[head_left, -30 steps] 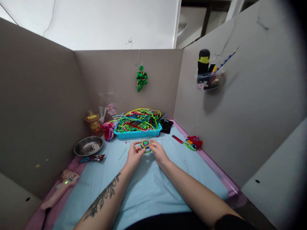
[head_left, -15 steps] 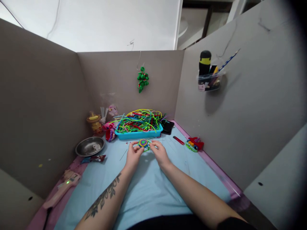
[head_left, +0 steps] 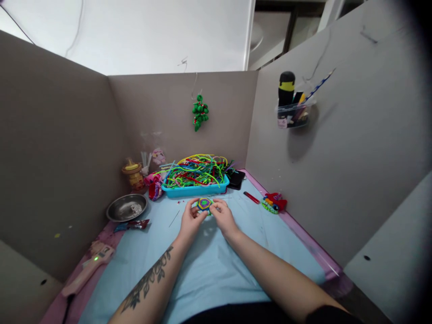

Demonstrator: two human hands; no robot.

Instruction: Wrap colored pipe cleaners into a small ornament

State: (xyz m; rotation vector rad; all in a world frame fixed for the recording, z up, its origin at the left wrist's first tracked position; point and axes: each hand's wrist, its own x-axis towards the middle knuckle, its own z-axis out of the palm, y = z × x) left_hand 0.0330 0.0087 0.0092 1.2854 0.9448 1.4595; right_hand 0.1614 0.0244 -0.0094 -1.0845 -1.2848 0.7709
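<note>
Between my two hands is a small hexagonal piece wound from pipe cleaners (head_left: 204, 204), with purple, yellow, blue and green rings around a green centre. My left hand (head_left: 191, 219) grips its left edge between thumb and fingers. On its right edge my right hand (head_left: 222, 218) pinches with thumb and fingertips; a bit of green shows at the rim beside them. The piece is held just above the blue cloth (head_left: 209, 270). Behind it stands a blue tray (head_left: 194, 191) heaped with loose coloured pipe cleaners (head_left: 199, 170).
At left are a metal bowl (head_left: 123, 209), a wrapped snack (head_left: 131, 225) and a pink glue gun (head_left: 89, 270). A red cutter (head_left: 251, 197) and a colourful pipe-cleaner figure (head_left: 274, 202) lie at right. Grey panels (head_left: 182, 99) enclose three sides; a plastic holder (head_left: 293, 116) hangs on the right one.
The hexagonal piece has shifted slightly right and down and turned a little. My left hand has moved right with it, its thumb now nearer my right hand.
</note>
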